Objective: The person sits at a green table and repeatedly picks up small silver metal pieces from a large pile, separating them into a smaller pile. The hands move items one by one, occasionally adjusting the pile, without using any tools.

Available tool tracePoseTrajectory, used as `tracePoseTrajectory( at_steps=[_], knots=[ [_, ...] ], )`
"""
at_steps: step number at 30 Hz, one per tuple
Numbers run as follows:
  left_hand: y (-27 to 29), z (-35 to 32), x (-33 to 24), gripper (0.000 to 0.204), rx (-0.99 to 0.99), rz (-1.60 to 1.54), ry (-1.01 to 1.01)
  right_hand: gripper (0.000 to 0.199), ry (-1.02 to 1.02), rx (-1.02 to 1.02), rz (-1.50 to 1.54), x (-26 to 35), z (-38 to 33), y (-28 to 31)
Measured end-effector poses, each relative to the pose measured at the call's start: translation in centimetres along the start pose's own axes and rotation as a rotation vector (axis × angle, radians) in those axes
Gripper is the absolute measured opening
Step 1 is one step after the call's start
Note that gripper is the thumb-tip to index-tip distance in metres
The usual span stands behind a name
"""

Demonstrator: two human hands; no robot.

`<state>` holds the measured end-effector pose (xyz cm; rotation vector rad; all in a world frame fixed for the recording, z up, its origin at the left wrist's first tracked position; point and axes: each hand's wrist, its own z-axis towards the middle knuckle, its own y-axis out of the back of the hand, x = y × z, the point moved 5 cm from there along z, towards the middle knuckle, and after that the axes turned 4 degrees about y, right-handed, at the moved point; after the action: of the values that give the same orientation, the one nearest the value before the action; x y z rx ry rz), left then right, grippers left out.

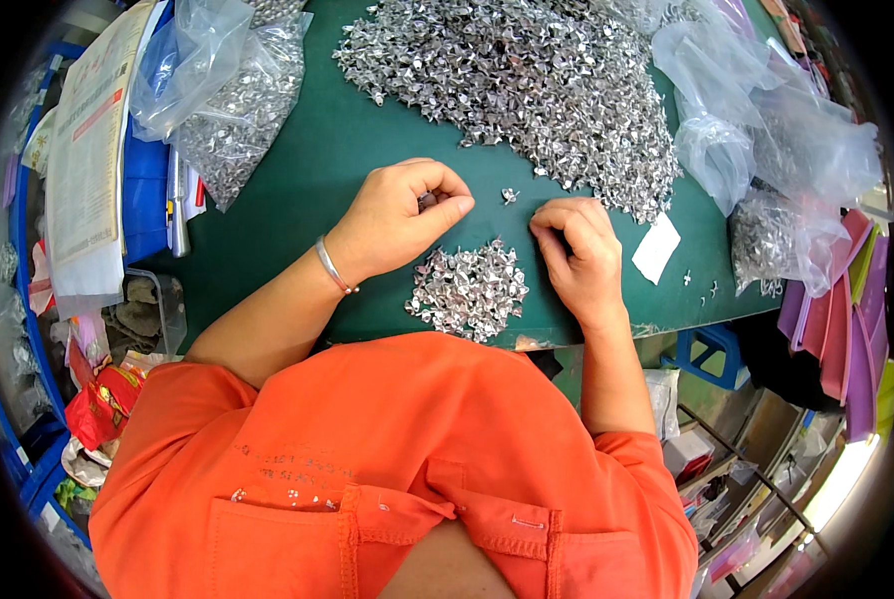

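Observation:
My left hand (pixel 399 212), a bangle (pixel 333 266) on its wrist, is curled with thumb and forefinger nearly meeting. Small silvery metal parts seem to sit in its palm, partly hidden by the fingers. My right hand (pixel 584 252) is closed, fingertips turned inward; what it pinches, if anything, is hidden. Between the hands, a single small metal part (pixel 510 196) lies on the green table (pixel 297 190). Closer to me is a small pile of metal parts (pixel 469 290), touched by neither hand. A large heap of similar parts (pixel 527 90) spreads beyond both hands.
Clear plastic bags of metal parts (pixel 242 120) stand at the far left, with another bag (pixel 766 235) at the right. A white paper piece (pixel 656 248) lies beside my right hand. Newspaper (pixel 89 150) covers a blue bin at left; a blue stool (pixel 711 354) stands below the table's right edge.

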<state>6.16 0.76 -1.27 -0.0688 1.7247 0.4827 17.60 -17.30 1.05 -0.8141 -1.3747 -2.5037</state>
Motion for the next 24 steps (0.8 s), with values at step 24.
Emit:
tracePoseTrajectory(
  at_steps=[24],
  knots=[
    [0.1, 0.3, 2.0, 0.041, 0.130, -0.931, 0.392, 0.035, 0.219, 0.148, -0.105, 2.4, 7.3, -4.4]
  ],
)
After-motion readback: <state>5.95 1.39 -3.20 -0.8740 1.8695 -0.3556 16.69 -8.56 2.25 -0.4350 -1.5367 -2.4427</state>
